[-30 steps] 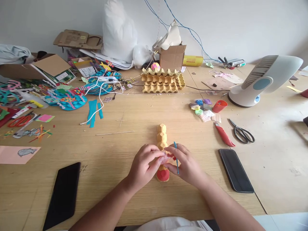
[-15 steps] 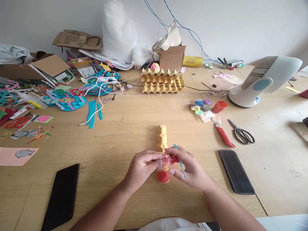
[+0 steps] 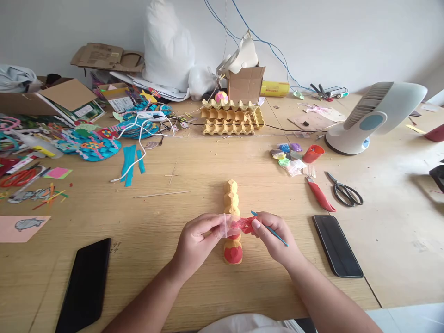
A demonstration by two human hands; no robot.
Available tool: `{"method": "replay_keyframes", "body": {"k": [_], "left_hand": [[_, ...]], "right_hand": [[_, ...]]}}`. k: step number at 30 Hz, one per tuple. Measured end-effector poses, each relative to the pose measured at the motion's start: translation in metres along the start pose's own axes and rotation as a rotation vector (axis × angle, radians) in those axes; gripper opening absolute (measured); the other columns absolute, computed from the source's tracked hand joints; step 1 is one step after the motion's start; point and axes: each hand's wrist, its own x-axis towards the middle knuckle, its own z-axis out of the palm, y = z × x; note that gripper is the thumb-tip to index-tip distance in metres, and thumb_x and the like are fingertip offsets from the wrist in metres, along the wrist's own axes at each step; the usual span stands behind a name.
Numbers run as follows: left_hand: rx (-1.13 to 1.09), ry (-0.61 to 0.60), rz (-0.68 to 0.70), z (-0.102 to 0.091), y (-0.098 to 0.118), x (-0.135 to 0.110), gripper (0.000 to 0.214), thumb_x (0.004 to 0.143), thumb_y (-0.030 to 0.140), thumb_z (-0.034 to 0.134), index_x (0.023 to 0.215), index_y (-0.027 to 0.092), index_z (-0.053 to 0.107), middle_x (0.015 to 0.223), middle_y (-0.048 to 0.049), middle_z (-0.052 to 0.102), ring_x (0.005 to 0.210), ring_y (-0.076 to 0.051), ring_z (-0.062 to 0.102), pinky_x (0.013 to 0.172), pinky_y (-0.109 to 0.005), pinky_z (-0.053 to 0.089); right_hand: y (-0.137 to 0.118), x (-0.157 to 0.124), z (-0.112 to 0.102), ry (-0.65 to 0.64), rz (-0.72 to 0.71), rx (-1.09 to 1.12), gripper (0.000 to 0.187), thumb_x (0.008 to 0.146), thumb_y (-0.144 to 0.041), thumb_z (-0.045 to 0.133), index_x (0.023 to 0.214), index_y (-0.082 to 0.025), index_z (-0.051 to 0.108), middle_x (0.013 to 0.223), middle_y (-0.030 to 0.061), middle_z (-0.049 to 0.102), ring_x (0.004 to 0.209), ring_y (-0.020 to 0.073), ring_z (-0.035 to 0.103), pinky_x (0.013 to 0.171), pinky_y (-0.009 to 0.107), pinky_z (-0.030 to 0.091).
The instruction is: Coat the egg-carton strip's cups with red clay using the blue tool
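My left hand (image 3: 199,239) pinches the open end of a small clear plastic bag (image 3: 226,225). Red modelling clay (image 3: 247,225) bulges from the bag's far side, where the thumb and fingers of my right hand (image 3: 276,236) grip it. A thin blue clay tool (image 3: 275,234) also lies across that right hand, tucked under the fingers. Below both hands a strip of yellow egg carton (image 3: 231,200) rests lengthwise on the table. Its nearest cup is capped with red clay (image 3: 233,254), and more red shows on the cup above, partly hidden by the bag.
On the right lie a phone (image 3: 338,246), black scissors (image 3: 348,194) and a red-handled knife (image 3: 321,196). Farther back are bags of coloured clay (image 3: 290,157), a red cup (image 3: 314,153) and a white fan (image 3: 374,118). A black tablet (image 3: 85,282) lies at left; egg trays (image 3: 229,127) stand behind.
My right hand has moved slightly right and closed its thumb and fingers on the red clay end of the bag. The blue tool has swung from steep to more slanted.
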Motion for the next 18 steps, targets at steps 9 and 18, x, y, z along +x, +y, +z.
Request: {"method": "replay_keyframes", "body": {"k": [9,18], "left_hand": [[-0.276,-0.088,-0.238,0.006,-0.003,0.0,0.024,0.087,0.034,0.077,0.108,0.024,0.081,0.114,-0.0091,0.078,0.106,-0.031,0.075,0.094,-0.048,0.064],[-0.176,-0.113,-0.222,0.005,-0.006,-0.003,0.025,0.084,0.035,0.08,0.106,0.025,0.082,0.109,-0.0091,0.079,0.101,-0.03,0.075,0.089,-0.044,0.065]], "right_hand": [[0.003,0.001,0.0,-0.005,-0.124,-0.034,0.027,0.094,-0.044,0.067,0.113,-0.025,0.071,0.091,0.0051,0.072,0.078,0.0201,0.064,0.075,0.035,0.052],[0.016,-0.001,0.002,0.1,-0.269,-0.21,0.027,0.094,-0.048,0.067,0.085,-0.025,0.077,0.07,0.0054,0.073,0.063,0.0202,0.063,0.061,0.034,0.047]]}}
